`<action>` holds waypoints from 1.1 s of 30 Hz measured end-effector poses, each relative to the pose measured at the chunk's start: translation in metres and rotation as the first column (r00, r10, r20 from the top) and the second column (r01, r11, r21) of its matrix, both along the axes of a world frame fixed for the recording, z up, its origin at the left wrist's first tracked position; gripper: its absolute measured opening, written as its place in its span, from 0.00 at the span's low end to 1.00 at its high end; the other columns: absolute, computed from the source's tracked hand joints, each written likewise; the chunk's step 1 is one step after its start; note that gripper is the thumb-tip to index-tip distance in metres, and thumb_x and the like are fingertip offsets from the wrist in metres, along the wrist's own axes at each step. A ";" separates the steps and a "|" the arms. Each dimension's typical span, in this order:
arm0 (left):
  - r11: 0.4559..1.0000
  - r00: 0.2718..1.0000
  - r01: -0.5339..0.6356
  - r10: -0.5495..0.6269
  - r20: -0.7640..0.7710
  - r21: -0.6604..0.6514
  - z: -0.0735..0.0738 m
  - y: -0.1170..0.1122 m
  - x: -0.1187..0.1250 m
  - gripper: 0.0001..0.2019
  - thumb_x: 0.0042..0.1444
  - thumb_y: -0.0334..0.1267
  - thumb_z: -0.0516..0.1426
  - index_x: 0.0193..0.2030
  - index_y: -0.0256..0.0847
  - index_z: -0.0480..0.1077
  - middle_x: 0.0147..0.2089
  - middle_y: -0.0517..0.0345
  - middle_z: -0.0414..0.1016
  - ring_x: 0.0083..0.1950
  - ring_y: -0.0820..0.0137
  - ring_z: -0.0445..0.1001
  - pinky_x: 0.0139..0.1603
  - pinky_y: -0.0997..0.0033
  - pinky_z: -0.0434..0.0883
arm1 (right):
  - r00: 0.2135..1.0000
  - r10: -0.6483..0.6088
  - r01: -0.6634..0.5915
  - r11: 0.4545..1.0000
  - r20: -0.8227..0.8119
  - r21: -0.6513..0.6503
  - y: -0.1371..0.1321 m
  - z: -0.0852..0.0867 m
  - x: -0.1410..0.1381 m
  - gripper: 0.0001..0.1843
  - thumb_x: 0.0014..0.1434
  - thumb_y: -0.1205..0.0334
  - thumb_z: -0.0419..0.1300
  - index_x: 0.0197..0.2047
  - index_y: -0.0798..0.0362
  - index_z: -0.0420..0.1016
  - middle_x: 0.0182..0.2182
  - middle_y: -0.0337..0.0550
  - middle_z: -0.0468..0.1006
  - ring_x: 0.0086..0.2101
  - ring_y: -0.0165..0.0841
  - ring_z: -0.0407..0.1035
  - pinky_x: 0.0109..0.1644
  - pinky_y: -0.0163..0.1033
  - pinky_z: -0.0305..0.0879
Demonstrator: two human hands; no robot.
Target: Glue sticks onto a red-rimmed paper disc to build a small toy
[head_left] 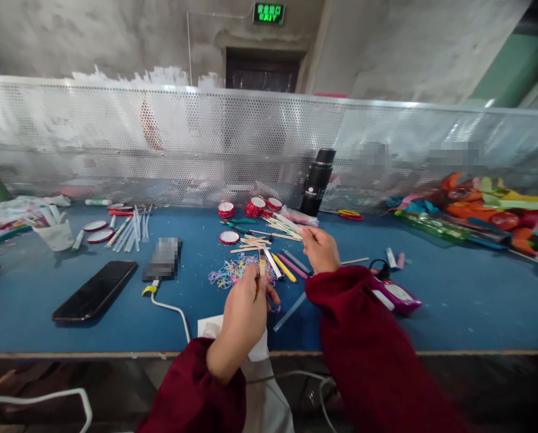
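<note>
My left hand (246,300) is closed around a short, slim piece (262,262) with a dark top and a yellowish band, held upright; its kind is unclear. Below those fingers a small purple loop (276,309) shows. Behind the hand lies a heap of coloured rubber bands (232,270). My right hand (320,249) reaches farther out, fingertips pinched together at the end of a pile of thin pale sticks (284,227); whatever they grip is hidden. Flat wooden sticks (250,242) and a yellow pen-like stick (284,268) lie between the hands.
A black thermos (317,183) stands by the perforated metal screen (178,132). Red-and-white tape rolls (256,207) sit behind the sticks. A phone (95,291), a cabled device (163,258) and a white cup (56,234) are leftward. Colourful wrapped pieces (485,207) and a purple packet (399,297) lie rightward.
</note>
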State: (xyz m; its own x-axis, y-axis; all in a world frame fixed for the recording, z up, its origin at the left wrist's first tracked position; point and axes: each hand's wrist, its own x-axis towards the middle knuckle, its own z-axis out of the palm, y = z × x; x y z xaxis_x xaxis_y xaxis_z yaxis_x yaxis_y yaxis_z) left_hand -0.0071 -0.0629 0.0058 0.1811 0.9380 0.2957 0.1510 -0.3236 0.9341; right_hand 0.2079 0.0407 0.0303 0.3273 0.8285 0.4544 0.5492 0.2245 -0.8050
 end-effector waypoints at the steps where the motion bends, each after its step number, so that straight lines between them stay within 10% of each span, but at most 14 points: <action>1: 1.000 1.000 -0.009 0.009 -0.009 0.007 0.001 0.000 0.000 0.13 0.74 0.47 0.46 0.38 0.47 0.61 0.29 0.60 0.79 0.25 0.67 0.71 0.32 0.66 0.62 | 0.998 0.013 -0.012 1.000 -0.054 0.015 0.001 -0.001 -0.001 0.25 0.65 0.38 0.53 0.44 0.51 0.79 0.23 0.37 0.71 0.21 0.31 0.63 0.25 0.36 0.63; 9: 0.992 0.981 -0.094 0.078 0.177 0.084 0.000 0.007 0.002 0.12 0.73 0.44 0.47 0.39 0.44 0.65 0.37 0.58 0.81 0.30 0.70 0.74 0.38 0.69 0.68 | 0.931 0.199 -0.183 0.980 -0.306 0.080 -0.001 0.003 -0.025 0.35 0.53 0.20 0.56 0.27 0.47 0.64 0.19 0.33 0.63 0.19 0.27 0.57 0.21 0.34 0.63; 18: 0.997 0.875 -0.065 0.079 0.477 -0.046 0.014 0.013 0.004 0.13 0.61 0.49 0.62 0.36 0.41 0.70 0.35 0.60 0.75 0.35 0.71 0.74 0.34 0.75 0.67 | 0.887 0.438 -0.433 0.899 -0.142 0.067 -0.063 -0.005 -0.090 0.21 0.59 0.42 0.63 0.47 0.48 0.83 0.48 0.47 0.86 0.48 0.42 0.80 0.53 0.45 0.77; 25: 0.998 0.825 -0.005 0.043 0.563 -0.069 0.009 0.009 -0.009 0.17 0.56 0.52 0.67 0.35 0.39 0.74 0.32 0.61 0.73 0.32 0.74 0.68 0.36 0.75 0.67 | 0.907 0.421 -0.421 0.906 0.020 0.037 -0.100 -0.002 -0.086 0.08 0.60 0.54 0.65 0.36 0.47 0.85 0.34 0.42 0.87 0.35 0.39 0.81 0.45 0.43 0.78; 33: 0.982 0.704 0.169 -0.064 0.707 -0.079 0.005 0.014 -0.012 0.19 0.49 0.52 0.72 0.37 0.38 0.80 0.31 0.61 0.72 0.30 0.76 0.64 0.31 0.76 0.63 | 0.897 0.419 -0.428 0.903 0.138 0.039 -0.105 -0.012 -0.067 0.15 0.66 0.50 0.60 0.40 0.48 0.86 0.29 0.42 0.86 0.28 0.38 0.80 0.36 0.43 0.79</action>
State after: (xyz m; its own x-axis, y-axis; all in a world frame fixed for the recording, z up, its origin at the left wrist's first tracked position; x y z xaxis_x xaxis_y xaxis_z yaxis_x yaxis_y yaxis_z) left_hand -0.0194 -0.0484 0.0110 0.0821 0.9617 0.2615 -0.5926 -0.1638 0.7887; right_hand 0.1410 -0.0642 0.0182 -0.1100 0.8424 0.5275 0.4837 0.5090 -0.7120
